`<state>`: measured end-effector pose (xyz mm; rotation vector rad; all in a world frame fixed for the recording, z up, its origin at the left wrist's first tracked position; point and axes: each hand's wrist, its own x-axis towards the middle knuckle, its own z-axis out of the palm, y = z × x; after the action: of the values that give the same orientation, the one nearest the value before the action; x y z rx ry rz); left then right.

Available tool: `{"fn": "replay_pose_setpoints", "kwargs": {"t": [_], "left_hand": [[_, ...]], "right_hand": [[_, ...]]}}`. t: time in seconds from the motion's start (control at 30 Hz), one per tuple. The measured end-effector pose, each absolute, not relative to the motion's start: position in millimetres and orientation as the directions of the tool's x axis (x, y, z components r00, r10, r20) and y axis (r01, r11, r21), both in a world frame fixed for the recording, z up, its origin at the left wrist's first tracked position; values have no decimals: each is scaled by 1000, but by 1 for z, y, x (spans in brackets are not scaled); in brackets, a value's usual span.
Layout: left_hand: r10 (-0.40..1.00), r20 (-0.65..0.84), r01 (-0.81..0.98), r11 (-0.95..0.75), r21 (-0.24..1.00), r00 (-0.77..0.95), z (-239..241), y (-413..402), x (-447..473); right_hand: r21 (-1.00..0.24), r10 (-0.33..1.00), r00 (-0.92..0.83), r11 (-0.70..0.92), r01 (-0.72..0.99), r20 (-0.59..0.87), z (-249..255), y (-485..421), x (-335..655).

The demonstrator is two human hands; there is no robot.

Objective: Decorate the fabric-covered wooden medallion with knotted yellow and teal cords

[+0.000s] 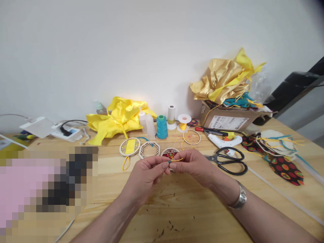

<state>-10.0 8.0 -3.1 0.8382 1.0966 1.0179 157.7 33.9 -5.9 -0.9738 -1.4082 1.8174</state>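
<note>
Here, we see two bare hands meeting low over a wooden table. The left hand and the right hand are brought together, fingertips nearly touching, and between them they pinch a thin yellow cord, held just above the table's middle; a small dark piece sits at the pinch, too small for us to identify. Right behind the hands lies a round wooden ornament with red patterned cloth, and we cannot tell whether the cord is attached to it. Black scissors and a white glue gun lie near the right hand. We judge the chief risk to be the cord slipping out of the pinch, since it is thin, smooth-looking and held only by fingertips; the small piece could then drop and get lost among the dark scraps on the table. A tug could also drag the ornament, if the two are joined. The right wrist, moving outward, could knock the scissors.
</note>
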Motion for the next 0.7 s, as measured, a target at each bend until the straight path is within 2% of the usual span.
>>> {"fn": "replay_pose_setpoints", "kwargs": {"t": [0.17,0.4,0.7], "left_hand": [[943,-311,-236,331,914,116,-2,7,-9],[949,-302,-210,315,926,90,-5,7,-10],[964,-253,-115,261,958,82,-5,7,-11]], "right_hand": [[-975,830,-520,-223,19,-200,-5,34,158],[-985,820,-554,-173,-3,-143,-2,33,157],[-976,839,-498,-180,126,-219,-1,35,156]]}}
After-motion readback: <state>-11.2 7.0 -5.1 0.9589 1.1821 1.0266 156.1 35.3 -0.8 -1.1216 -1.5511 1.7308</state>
